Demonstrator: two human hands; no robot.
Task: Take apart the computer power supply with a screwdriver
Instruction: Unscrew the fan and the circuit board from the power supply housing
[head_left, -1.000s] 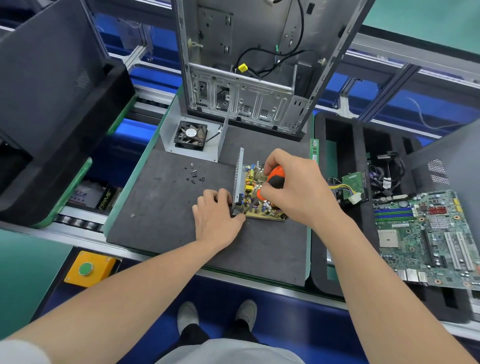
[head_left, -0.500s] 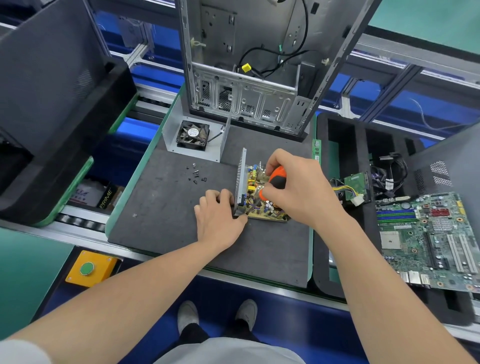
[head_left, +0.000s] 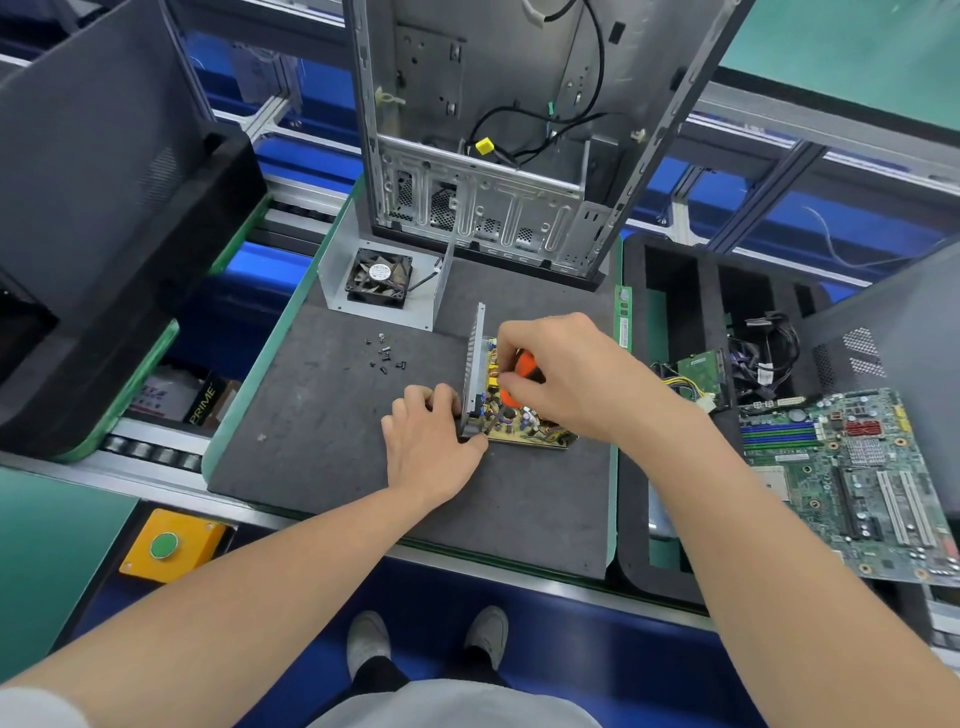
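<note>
Centre-left: loose black screws (head_left: 384, 356) on grey foam mat (head_left: 322, 441). Above them, bent sheet-metal cover (head_left: 332, 270) w/ square black fan (head_left: 379, 278) inside. Centre: my left hand (head_left: 431, 447), fingers curled, grips upright perforated plate of power supply (head_left: 514, 421); its tan PCB lies flat on mat. My right hand (head_left: 566, 379) pinches orange screwdriver (head_left: 524, 371) over PCB. Right: black foam tray (head_left: 631, 493), one compartment holds cables (head_left: 769, 348); green motherboard (head_left: 852, 483) lower right.

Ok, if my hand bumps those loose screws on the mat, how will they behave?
The screws are tiny and lie loose, so they would probably scatter at a light push. Being round, some may roll, though the grey mat looks matte and might slow them.
</note>
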